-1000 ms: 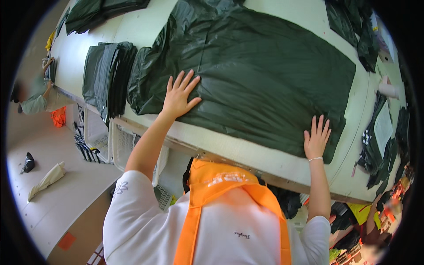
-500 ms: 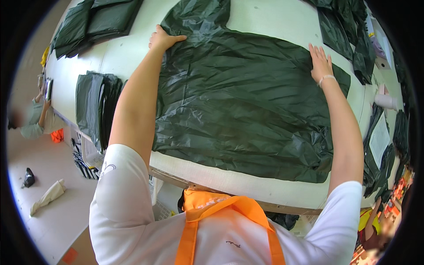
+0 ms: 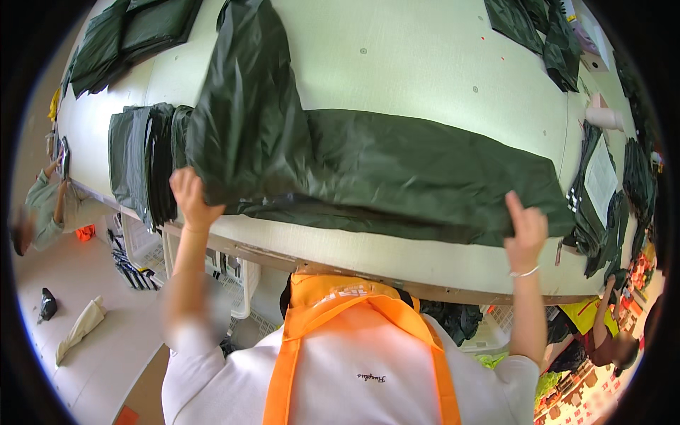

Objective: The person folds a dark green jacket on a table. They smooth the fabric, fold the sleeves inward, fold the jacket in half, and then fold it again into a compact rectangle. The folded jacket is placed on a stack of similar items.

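Note:
A shiny dark green garment [image 3: 425, 159] lies folded over into a long band across the table in front of me. Its sleeve-like part [image 3: 248, 99] reaches away from me at the left. My left hand [image 3: 193, 198] is closed on the near left corner, thumb pointing right along the edge. At the near right end, my right hand [image 3: 525, 230] grips the fabric edge with the index finger stretched out over it; the thumb is hidden. Below the fold, a lower layer [image 3: 304, 214] shows along the near side.
Stacks of folded dark green garments [image 3: 142, 163] stand left on the pale table [image 3: 397, 71]. More lie at the far left [image 3: 134, 42] and far right [image 3: 510, 25]. A white sheet [image 3: 601, 177] tops the right pile. White crates [image 3: 244, 287] sit under the table edge. Other people work at both sides.
Both hands have come from the garment's far edge toward me, bringing that edge over the near part. The spread garment is now a narrower folded band, and the sleeve-like part has shifted left.

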### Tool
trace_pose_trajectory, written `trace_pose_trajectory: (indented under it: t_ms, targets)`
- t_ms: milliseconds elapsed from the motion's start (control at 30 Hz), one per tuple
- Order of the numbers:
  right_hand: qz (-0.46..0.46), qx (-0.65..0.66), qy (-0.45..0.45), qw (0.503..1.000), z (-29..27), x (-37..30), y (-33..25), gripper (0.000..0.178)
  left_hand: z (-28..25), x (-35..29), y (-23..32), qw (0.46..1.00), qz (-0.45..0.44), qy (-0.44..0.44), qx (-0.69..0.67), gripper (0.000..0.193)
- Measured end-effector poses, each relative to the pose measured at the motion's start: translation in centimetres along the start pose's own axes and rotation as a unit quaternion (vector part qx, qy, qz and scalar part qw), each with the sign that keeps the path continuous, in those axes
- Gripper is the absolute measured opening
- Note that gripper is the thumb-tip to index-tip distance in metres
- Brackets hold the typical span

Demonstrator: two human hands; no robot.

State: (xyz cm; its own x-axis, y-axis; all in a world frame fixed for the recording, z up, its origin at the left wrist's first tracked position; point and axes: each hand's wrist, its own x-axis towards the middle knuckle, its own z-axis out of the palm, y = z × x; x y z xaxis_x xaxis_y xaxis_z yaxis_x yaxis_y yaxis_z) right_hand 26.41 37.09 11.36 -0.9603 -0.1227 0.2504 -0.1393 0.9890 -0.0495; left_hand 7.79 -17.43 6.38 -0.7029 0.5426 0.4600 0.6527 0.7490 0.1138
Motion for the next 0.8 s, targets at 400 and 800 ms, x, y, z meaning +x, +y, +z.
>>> trace_pose_trajectory:
  t_ms: [400, 800]
  targets:
    - [0.166, 0.089, -0.199, 0.962, 6.4, -11.8, -2.4, 0.065, 3.2, -11.4, 3.7, 0.964, -0.082, -0.245, 0.063, 0.04]
    - [-0.205, 0.174, -0.029, 0.963, 8.6, 30.1, -20.5, 0.02, 3.1, -9.9, 7.2, 0.966, -0.054, -0.237, -0.093, 0.039]
